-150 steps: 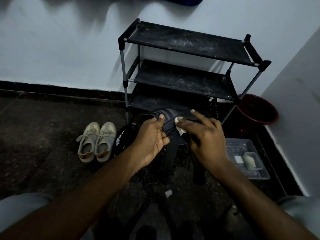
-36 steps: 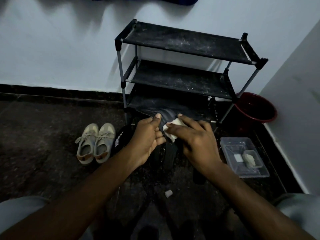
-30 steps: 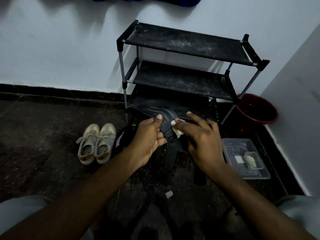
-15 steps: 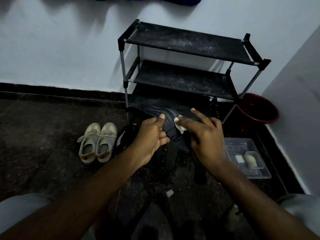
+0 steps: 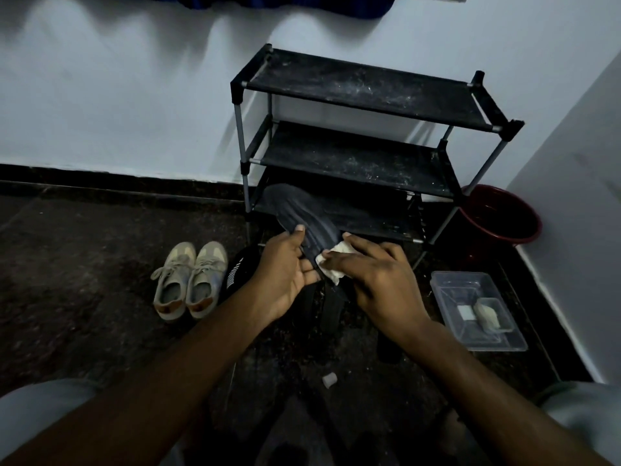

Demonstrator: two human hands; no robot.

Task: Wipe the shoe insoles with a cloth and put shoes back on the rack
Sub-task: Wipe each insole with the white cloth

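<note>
Left hand (image 5: 285,270): grip was closed on the near end of the dark insole, with the thumb on top and the fingers underneath.
Dark insole (image 5: 304,213): was held off the floor in front of the rack's bottom shelf; ridged face up, far end pointing up and left toward the rack.
Right hand (image 5: 378,277): grip held the cloth, fingers bent over it, pressing it onto the insole's near end, just beside the left fingers.
Cloth (image 5: 332,275): white and wadded; showed above and below the right index finger, touching the insole.
Shoe rack (image 5: 353,159): black, three shelves, stood against the white wall; shelf fabric was speckled with dust.
Beige sneakers (image 5: 188,277): the pair sat side by side on the floor left of the hands, toes toward the wall.
Black shoe (image 5: 240,269): white stripes on its side; lay between the sneakers and the left hand, partly hidden.
Red bucket (image 5: 500,215): stood on the floor right of the rack, in the corner.
Clear plastic tray (image 5: 447,290): lay on the floor right of the right hand and held small pale pieces.
Small white cap (image 5: 329,380): lay on the floor between the forearms.
Dark shapes below the hands: too dim to identify.
</note>
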